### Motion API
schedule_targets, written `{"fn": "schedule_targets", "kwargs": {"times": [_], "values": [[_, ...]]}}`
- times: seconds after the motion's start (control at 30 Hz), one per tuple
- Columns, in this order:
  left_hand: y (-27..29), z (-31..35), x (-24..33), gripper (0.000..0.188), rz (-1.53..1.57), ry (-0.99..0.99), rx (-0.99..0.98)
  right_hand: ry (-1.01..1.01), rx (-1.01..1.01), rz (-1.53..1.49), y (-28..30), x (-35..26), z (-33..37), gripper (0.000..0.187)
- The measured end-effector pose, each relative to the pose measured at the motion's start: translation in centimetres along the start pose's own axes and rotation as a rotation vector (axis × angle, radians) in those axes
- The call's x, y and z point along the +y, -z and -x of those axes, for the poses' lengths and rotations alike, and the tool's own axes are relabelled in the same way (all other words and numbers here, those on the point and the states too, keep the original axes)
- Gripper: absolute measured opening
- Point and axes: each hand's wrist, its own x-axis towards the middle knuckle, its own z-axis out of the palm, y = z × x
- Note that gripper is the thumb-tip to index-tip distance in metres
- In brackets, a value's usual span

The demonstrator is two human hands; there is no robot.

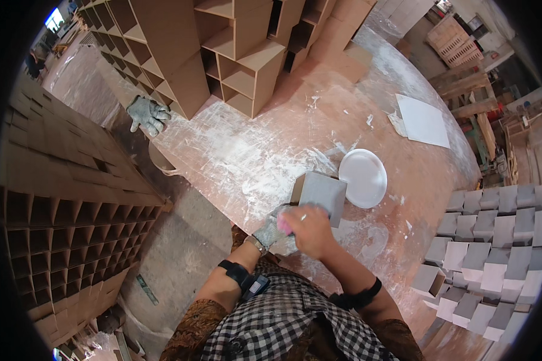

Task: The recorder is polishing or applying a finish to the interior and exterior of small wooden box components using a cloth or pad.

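Observation:
A grey-coated box (324, 194) with a bare brown side stands tilted on the worktable, close in front of me. My left hand (272, 230), in a grey knitted glove, grips the box at its near left side; its fingertips are partly hidden. Across the near end of the box, my bare right hand (312, 231) is closed around a small pink sponge-like piece (285, 223), slightly blurred. Just right of the box sits a round white dish (363, 178), pale inside.
The reddish worktable (235, 162) is smeared white. Brown compartment units (241, 78) stand at its far side, a grey glove (149, 114) at the left edge, a white sheet (423, 120) at right. Stacked grey-white boxes (494, 240) are at right, brown stacks (72, 240) at left.

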Motion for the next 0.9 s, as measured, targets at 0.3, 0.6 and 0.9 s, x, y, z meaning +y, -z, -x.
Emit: {"fn": "schedule_targets", "kwargs": {"times": [0.3, 0.6, 0.9], "values": [[-0.5, 0.2, -0.7, 0.028, 0.809, 0.422, -0.112, -0.184, 0.412, 0.003, 5.2, 9.2, -1.6, 0.046], [0.5, 0.1, -0.2, 0.036, 0.312, 0.293, -0.191, -0.14, 0.196, 0.158, 1.8, 4.8, 5.2, 0.036], [1.5, -0.4, 3.7, 0.024, 0.345, 0.307, -0.156, -0.09, 0.296, -0.02, 3.2, 6.2, -1.0, 0.04]]}}
